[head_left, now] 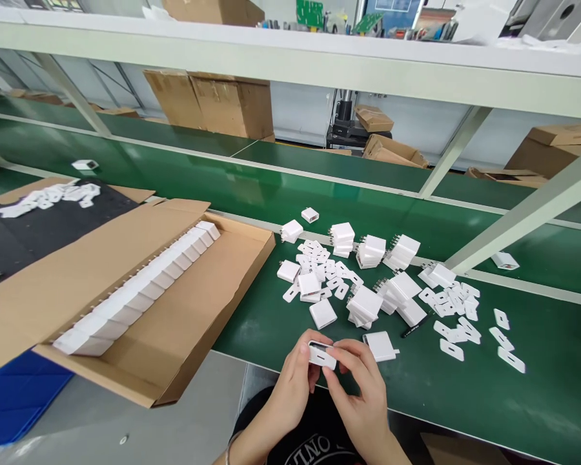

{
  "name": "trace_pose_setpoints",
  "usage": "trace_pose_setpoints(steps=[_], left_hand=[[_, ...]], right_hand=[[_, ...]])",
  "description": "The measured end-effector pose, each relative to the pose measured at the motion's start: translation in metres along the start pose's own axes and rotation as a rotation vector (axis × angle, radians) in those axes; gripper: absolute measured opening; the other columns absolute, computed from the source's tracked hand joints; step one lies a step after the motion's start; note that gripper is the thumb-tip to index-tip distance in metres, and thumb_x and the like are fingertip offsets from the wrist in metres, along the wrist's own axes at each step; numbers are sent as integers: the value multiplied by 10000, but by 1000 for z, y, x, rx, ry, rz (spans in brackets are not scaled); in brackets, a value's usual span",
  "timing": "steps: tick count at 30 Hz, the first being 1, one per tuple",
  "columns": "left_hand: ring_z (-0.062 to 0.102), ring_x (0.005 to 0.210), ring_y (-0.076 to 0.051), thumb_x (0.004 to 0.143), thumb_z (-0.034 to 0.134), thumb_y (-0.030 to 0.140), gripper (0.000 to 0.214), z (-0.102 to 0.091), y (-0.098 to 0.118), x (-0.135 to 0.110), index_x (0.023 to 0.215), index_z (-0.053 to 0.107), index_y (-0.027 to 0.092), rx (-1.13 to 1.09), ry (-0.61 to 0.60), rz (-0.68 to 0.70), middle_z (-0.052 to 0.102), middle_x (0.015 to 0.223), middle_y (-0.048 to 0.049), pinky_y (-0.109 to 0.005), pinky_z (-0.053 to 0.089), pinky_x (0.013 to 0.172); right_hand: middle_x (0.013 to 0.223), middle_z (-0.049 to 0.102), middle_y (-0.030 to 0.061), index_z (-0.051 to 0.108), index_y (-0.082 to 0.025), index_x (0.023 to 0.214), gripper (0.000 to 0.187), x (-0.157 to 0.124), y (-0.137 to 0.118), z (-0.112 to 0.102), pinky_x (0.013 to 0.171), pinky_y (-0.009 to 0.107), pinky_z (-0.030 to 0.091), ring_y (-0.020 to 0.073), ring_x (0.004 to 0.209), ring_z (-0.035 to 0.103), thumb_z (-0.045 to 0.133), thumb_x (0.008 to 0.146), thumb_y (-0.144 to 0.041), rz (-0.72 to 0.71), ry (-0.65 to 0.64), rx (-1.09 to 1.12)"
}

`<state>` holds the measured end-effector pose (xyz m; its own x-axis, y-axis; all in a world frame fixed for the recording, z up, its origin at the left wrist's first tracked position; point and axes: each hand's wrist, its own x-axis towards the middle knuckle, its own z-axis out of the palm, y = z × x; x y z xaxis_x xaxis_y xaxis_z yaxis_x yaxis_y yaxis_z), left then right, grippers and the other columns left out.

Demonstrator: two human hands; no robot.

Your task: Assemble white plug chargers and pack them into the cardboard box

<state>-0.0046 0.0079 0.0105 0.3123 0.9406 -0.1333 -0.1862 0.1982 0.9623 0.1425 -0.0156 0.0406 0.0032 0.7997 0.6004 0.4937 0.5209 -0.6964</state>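
My left hand [295, 368] is wrapped round a white plug charger [312, 349], its end turned up towards me and showing a dark opening. Over that end lies a small white slotted cover plate [322, 359], tilted, with my right hand [361, 381] pinching it between thumb and fingers. How far the plate sits in the opening I cannot tell. Just beyond my hands lie a single charger [323, 314] and another charger [379, 346] with a small tab at its side. Loose cover plates [314, 255] are heaped among stacked chargers [365, 305] on the green table.
At left, an open cardboard box [174, 342] holds a row of white chargers [145, 290]. More loose plates [458, 300] lie to the right, near a black pen [416, 325]. A slanting shelf post [523, 219] rises at the right. Behind is a green ledge [252, 187].
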Motion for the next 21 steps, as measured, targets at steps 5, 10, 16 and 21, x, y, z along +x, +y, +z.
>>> trace_pose_setpoints(steps=[5, 10, 16, 21], left_hand=[[396, 599, -133, 1065, 213, 835, 807, -9, -18, 9, 1226, 625, 160, -67, 79, 62, 495, 703, 18, -257, 373, 570], [452, 579, -124, 1032, 404, 845, 755, -18, -40, 19, 1227, 638, 154, -154, 150, 60, 508, 659, 32, -245, 434, 589], [401, 395, -92, 815, 626, 950, 817, -24, -51, 23, 1096, 661, 184, -348, 185, 47, 541, 581, 51, -206, 381, 396], [478, 456, -86, 879, 652, 858, 719, -22, -48, 14, 1096, 721, 175, -263, 239, 48, 605, 788, 5, -244, 463, 434]], right_hand=[[948, 726, 14, 745, -255, 1075, 159, 57, -15, -17, 664, 236, 565, 121, 755, 667, 646, 1041, -135, -11, -24, 28], [886, 739, 35, 789, -226, 1109, 187, 137, 6, -41, 610, 293, 518, 156, 667, 594, 657, 1032, -334, 95, -42, -259], [1292, 715, 97, 719, -247, 1333, 369, 141, 35, -97, 740, 328, 572, 191, 900, 682, 600, 1065, -471, 136, 83, -510], [1224, 708, 206, 724, -139, 1252, 452, 85, 109, -180, 846, 443, 580, 286, 981, 676, 507, 1046, -478, 359, 264, -847]])
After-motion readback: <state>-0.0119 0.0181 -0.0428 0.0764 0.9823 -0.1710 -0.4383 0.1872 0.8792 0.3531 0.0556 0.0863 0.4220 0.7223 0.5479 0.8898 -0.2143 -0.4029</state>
